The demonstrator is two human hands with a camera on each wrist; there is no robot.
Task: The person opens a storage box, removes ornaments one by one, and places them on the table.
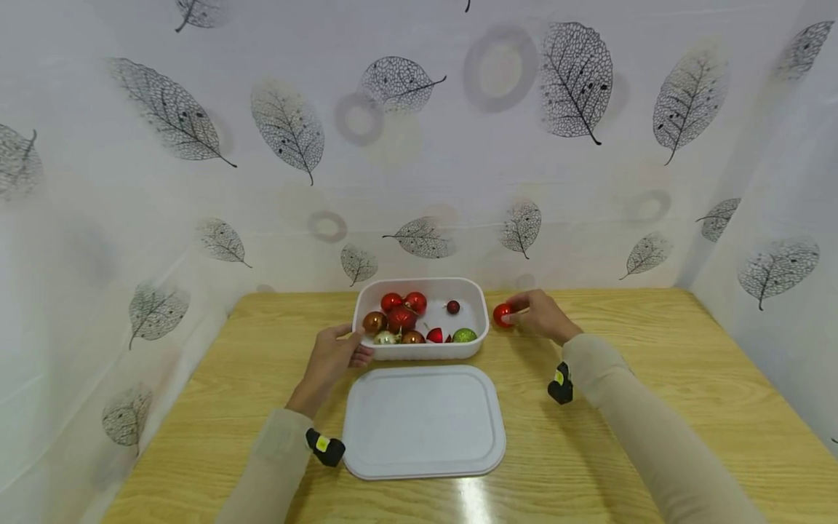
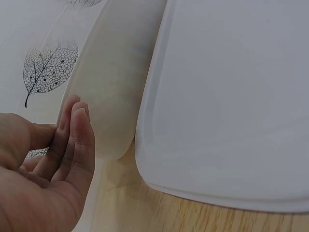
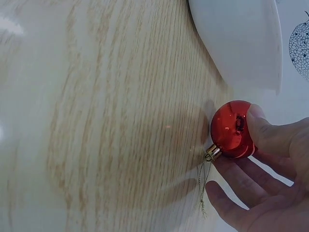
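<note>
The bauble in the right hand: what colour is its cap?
Gold, on a shiny red bauble; the right wrist view shows it best.

The table [image 1: 655,378] is light yellow wood with a streaky grain. The tub [image 1: 481,320] and lid [image 1: 425,422] are plain white. The bauble [image 3: 231,129] in the right hand [image 1: 542,317] is glossy red with a gold cap. In the tub lie red, copper, dark red and, at 4 o'clock, glittery green baubles, perhaps one gold. The backdrop [image 1: 419,145] is white, printed with grey-black skeleton leaves and pale rings. Sleeves are beige.
</note>
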